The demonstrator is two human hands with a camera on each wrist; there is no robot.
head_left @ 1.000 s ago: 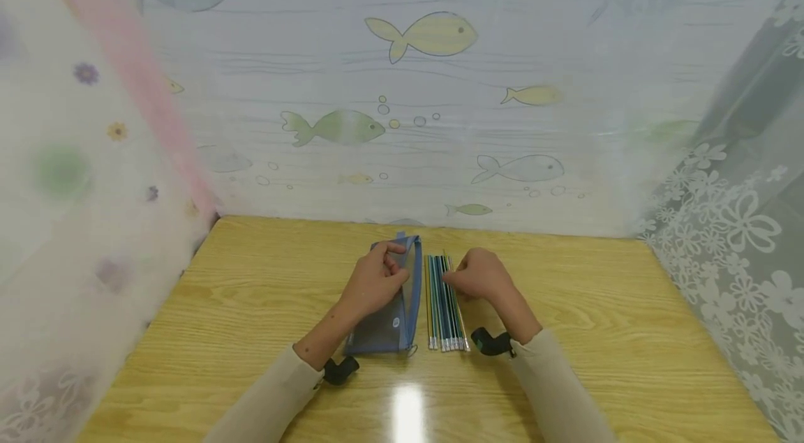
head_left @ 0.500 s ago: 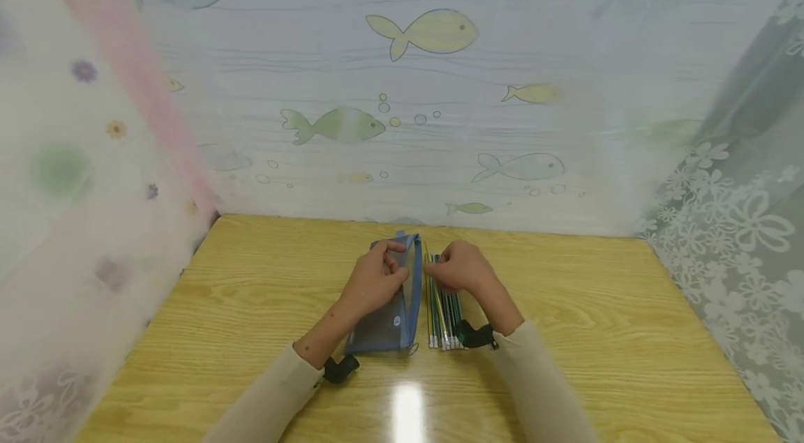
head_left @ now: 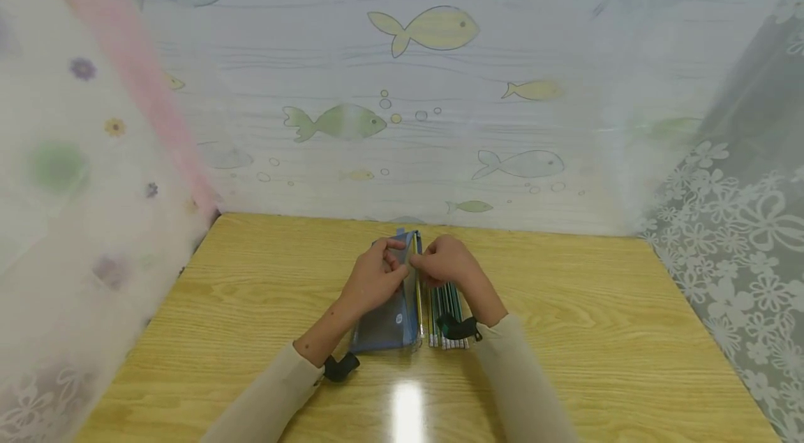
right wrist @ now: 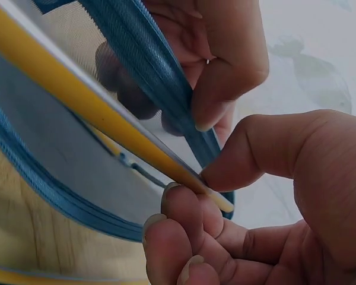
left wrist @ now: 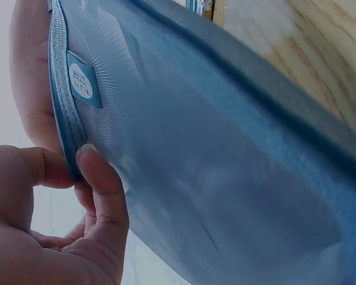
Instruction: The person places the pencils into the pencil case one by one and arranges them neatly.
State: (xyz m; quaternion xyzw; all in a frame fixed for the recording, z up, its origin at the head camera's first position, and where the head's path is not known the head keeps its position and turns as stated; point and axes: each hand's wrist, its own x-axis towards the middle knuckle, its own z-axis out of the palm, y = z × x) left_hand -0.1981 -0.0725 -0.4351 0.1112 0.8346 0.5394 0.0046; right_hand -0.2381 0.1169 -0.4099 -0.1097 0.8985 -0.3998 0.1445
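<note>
A blue mesh zip pouch lies on the table, its zipped side spread apart. My left hand pinches one zipper edge between thumb and finger; the left wrist view shows this edge by a small white label. Between the thumb and fingers of my right hand is a yellow-and-white striped pencil, gripped near one end. In the right wrist view the pencil lies along the pouch's opening, between its two blue zipper edges. Just right of the pouch, partly under my right hand, are several pencils side by side.
The wooden table runs back to a fish-printed curtain. A flowered curtain hangs at the left, and a lace one at the right. Each wrist wears a black camera mount.
My right hand has picked a yellow pencil from the row and carried it left to the pouch's opening. My left hand has stayed in place, holding the pouch edge.
</note>
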